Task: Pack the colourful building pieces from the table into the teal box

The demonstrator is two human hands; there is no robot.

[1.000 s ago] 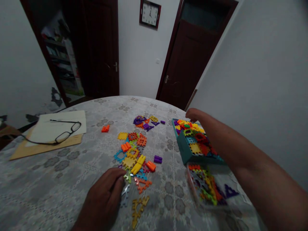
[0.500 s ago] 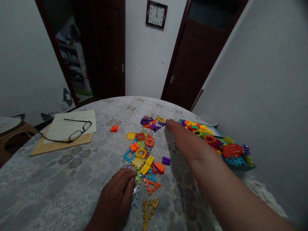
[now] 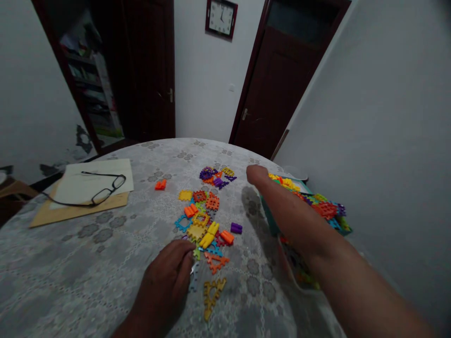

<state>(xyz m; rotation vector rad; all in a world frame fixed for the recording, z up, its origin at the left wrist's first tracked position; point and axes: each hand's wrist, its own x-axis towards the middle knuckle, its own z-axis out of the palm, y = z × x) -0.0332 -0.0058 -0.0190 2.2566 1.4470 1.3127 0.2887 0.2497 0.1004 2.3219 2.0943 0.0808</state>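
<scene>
One pair of black-framed glasses (image 3: 113, 188) lay far left on a white paper sheet (image 3: 84, 183) atop a flat tan board (image 3: 118, 199). Next, a bright-orange plastic connector (image 3: 160, 185) sat alone on the grey floral tablecloth (image 3: 88, 277). Near centre, the bare left hand (image 3: 164, 274) rested w/ fingers curled, tips at a light-green notched plastic pc (image 3: 196, 252); can't tell if it was pinched. Just beyond & right lay flat multicoloured notched pcs (image 3: 212, 202), w/ a yellow tubular connector (image 3: 209, 234) among them. Nearer, a gold notched triangle (image 3: 209, 305) lay apart. Far centre: a purple round notched pc (image 3: 207, 173). A purple tubular connector (image 3: 236, 228) lay farther right. Bare right hand (image 3: 258, 173) was just left of a teal box (image 3: 269, 218) of coloured pcs; fingers hidden, grip can't be told. Near right: a clear plastic tray (image 3: 287, 265), partly behind the right forearm (image 3: 306, 220).
</scene>
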